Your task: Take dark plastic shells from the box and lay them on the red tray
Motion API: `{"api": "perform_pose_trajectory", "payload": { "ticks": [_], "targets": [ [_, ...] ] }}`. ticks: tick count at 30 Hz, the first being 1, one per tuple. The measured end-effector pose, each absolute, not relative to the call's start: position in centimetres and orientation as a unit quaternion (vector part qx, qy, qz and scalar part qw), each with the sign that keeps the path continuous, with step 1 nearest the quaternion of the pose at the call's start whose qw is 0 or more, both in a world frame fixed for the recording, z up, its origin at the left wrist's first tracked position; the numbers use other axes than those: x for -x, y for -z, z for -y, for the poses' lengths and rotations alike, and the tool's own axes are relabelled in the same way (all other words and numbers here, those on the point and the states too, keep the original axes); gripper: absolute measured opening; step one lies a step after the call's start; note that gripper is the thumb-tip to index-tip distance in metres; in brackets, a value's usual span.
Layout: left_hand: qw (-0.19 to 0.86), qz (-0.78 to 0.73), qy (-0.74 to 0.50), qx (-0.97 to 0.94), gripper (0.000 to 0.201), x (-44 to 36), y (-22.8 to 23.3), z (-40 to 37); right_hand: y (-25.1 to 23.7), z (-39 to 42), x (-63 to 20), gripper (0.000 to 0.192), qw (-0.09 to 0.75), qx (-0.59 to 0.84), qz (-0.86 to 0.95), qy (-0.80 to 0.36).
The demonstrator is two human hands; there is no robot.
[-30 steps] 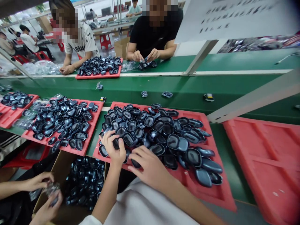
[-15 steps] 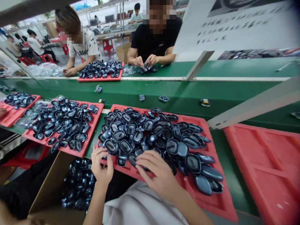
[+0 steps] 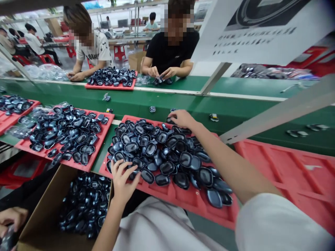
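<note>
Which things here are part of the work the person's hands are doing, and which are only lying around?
In the work:
- left hand, on the dark shells
- right hand, reaching to the tray's far edge
- dark shells
- red tray

Lying around:
- cardboard box of shells
- neighbouring tray
- empty red tray
- green belt

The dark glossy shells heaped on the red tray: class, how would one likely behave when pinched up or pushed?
The dark glossy shells look thin and hollow, so probably light and stiff. Their shine suggests they are slippery. Heaped loosely on the red tray, neighbours would likely slide when the left hand pushes one.
</note>
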State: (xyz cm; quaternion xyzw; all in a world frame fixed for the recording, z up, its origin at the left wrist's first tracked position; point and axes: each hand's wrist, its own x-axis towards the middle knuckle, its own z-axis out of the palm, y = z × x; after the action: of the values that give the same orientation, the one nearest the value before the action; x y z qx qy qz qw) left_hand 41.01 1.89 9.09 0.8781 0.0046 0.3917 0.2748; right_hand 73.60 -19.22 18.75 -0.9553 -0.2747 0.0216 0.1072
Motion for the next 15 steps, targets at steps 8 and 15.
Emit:
{"api": "perform_pose_trajectory", "payload": {
  "ticks": [8,15],
  "targets": [
    [0.286,-0.021,-0.451,-0.845,0.014,-39.5,-9.0,-3.0,-20.8,17.3,-58.9,0.020,0.295,0.851,0.433,-0.022],
    [0.412,-0.330,-0.332,-0.782,0.047,-36.1,-7.6,-6.9,-20.9,27.4,-56.2,0.036,0.310,0.935,0.140,0.099]
  ]
}}
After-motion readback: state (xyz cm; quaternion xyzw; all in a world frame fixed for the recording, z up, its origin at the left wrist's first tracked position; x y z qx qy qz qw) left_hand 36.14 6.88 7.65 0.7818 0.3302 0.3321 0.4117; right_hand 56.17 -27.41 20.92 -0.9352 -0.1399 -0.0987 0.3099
